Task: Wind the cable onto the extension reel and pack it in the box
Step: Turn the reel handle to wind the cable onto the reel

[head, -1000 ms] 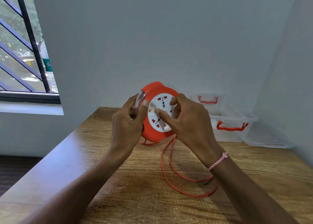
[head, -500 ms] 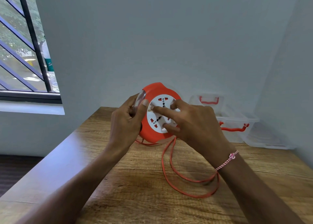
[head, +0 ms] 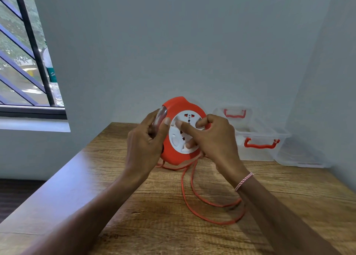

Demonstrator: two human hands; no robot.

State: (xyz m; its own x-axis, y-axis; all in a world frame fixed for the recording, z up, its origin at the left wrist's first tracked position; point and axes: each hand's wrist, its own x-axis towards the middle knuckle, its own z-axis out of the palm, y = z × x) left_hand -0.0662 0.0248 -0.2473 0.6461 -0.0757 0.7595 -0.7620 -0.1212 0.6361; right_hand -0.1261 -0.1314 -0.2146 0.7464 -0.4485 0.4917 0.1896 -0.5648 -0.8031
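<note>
An orange extension reel [head: 178,106] with a white socket disc [head: 185,119] is held upright above the wooden table [head: 134,206]. My left hand [head: 146,143] grips its left edge, thumb on the orange rim. My right hand [head: 213,139] rests on the white disc, with fingers pressed into it. A loose orange cable [head: 202,199] hangs from the reel's underside and loops on the table beneath my right wrist. A clear plastic box [head: 258,133] with orange handles stands open against the wall at the back right.
The box's clear lid [head: 300,156] lies flat to the right of it in the corner. A barred window [head: 25,62] is at the left. The table's left edge drops to a dark floor [head: 17,195].
My right hand has kept turning the white disc, its fingers shifting around the face. The cable loop on the table has shifted slightly. My left hand holds steady.
</note>
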